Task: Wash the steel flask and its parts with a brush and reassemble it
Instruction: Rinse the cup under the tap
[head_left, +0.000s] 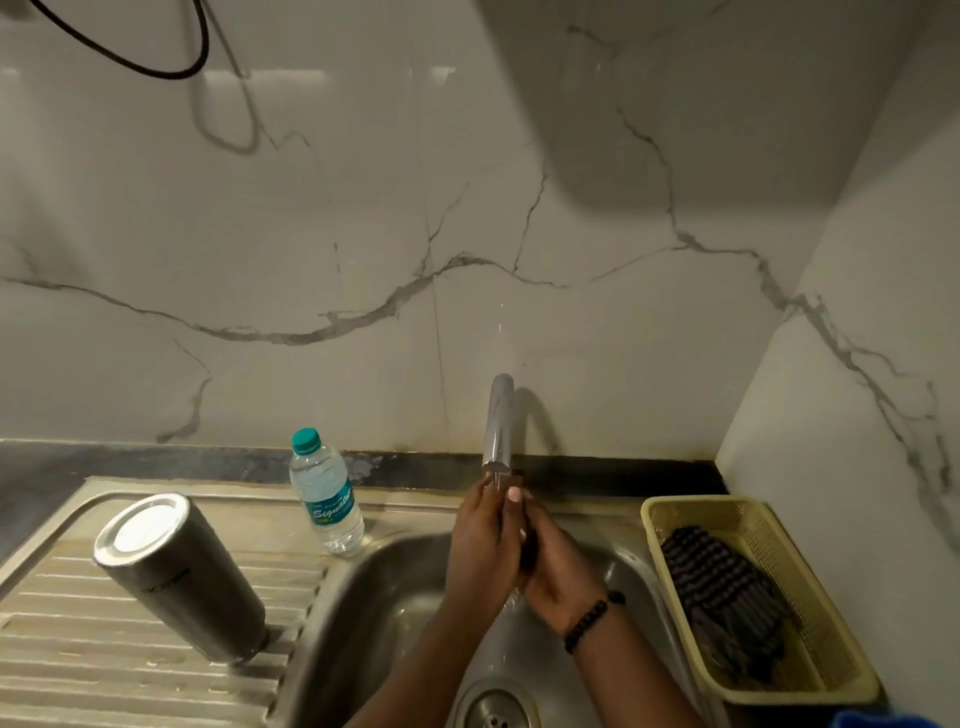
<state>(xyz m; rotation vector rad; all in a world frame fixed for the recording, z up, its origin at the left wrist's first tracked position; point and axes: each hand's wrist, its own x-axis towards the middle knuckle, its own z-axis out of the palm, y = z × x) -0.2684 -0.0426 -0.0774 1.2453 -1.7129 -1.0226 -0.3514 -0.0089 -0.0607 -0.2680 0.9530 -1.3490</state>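
Observation:
The steel flask (179, 574) stands upside down on the ribbed drainboard at the left, its round base facing up. Over the sink basin (363, 613), my left hand (480, 545) and my right hand (563, 574) are pressed together directly under the tap spout (497, 423), with water running down between them. A small dark part (527, 553) shows between the palms. My right hand's fingers curl round it, while my left hand lies flat against it with fingers pointing up. Most of the part is hidden, and no brush is in view.
A clear water bottle (326, 493) with a teal cap stands on the sink's back rim beside the basin. A yellow plastic basket (810, 670) with a dark striped cloth sits to the right. The drain (493, 709) lies below my wrists. Marble walls close off the back and right.

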